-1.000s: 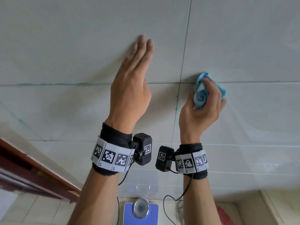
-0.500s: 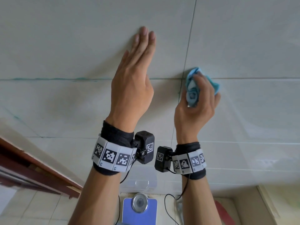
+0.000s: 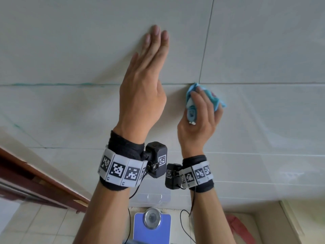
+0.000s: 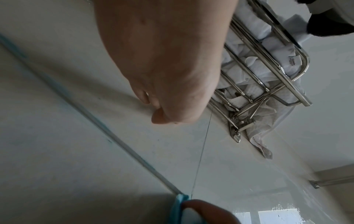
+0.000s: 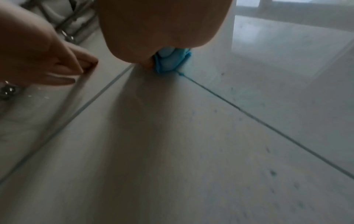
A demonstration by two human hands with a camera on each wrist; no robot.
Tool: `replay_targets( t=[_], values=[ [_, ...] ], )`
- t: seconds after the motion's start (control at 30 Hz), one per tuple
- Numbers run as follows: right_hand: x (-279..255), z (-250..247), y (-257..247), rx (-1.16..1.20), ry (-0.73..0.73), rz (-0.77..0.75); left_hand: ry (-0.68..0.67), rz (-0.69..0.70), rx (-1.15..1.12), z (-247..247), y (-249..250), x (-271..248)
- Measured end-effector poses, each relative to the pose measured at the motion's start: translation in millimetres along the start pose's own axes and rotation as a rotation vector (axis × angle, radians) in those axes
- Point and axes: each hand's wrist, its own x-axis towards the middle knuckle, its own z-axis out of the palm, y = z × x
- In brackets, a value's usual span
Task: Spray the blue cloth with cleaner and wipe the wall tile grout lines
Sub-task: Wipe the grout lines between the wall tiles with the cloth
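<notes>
A bunched blue cloth [image 3: 190,101] is gripped in my right hand [image 3: 202,110] and pressed on the pale wall tiles where the horizontal grout line [image 3: 70,84] meets the vertical grout line [image 3: 205,41]. In the right wrist view the cloth [image 5: 168,62] sits on the joint, with blue stain running along the grout line [image 5: 249,113] away from it. My left hand [image 3: 149,71] lies flat on the upper tile, fingers straight, just left of the cloth. The left wrist view shows the cloth [image 4: 178,206] at its bottom edge. No spray bottle is in view.
A chrome towel rack [image 4: 268,75] holding white towels is fixed to the wall above. A blue bathroom scale [image 3: 152,224] stands on the floor below my arms. A brown door frame [image 3: 35,180] runs along the lower left. Something red [image 3: 239,228] lies at the lower right.
My right hand has slid the cloth leftward along the horizontal grout line to the tile junction. The left hand has stayed flat on the wall.
</notes>
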Motion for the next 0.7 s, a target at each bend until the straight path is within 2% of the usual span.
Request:
replay_targets(
  t=[0.17, 0.3, 0.5, 0.7],
  values=[
    [-3.9, -6.6, 3.9, 0.007, -0.076, -0.048, -0.004, -0.014, 0.029, -0.7, 2.5, -0.5],
    [2.0, -6.4, 3.0, 0.005, -0.045, 0.025, 0.001, -0.016, 0.026, -0.1, 4.3, -1.0],
    [-39.4, -5.8, 8.9, -0.056, -0.047, 0.031, 0.003, -0.007, 0.040, -0.8, 1.9, -1.4],
    [-0.4, -5.2, -4.1, -0.041, -0.005, 0.092, -0.029, -0.033, 0.040, 2.4, 2.2, -13.1]
  ],
)
